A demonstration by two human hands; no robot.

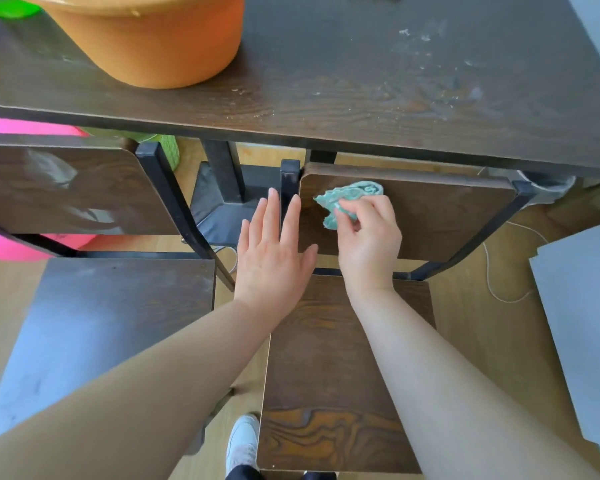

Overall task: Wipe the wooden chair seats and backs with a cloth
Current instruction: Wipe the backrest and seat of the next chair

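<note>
View from the head camera, looking down on two chairs drawn up to a table. The right hand (368,237) grips a crumpled teal cloth (349,200) between curled fingers and thumb, pressing it against the upper left part of the dark wooden backrest panel (440,216) of the right-hand chair. The cloth lies just beside the panel's rounded left corner, below its top edge; the greater part of the panel, to the right of the cloth, is bare. The left hand (274,251) is flat with fingers spread, grasping nothing; it lies over the black metal upright (289,178) at the panel's left edge, thumb toward the panel's lower margin. Whether the palm touches the frame cannot be told. Below both forearms the brown grained wooden seat (329,403) of the same chair extends toward the viewer, its front and left edges exposed.

A second dark wooden chair (94,306) stands to the left, a narrow strip of floor between the two seats, where a white shoe (243,441) shows. The dark wooden tabletop (378,98) overhangs both backrests, its front edge just above the panel's top, and bears an orange plastic basin (156,39). A grey slab (582,327) stands well right of the seat, with open wooden floor (471,334) between.
</note>
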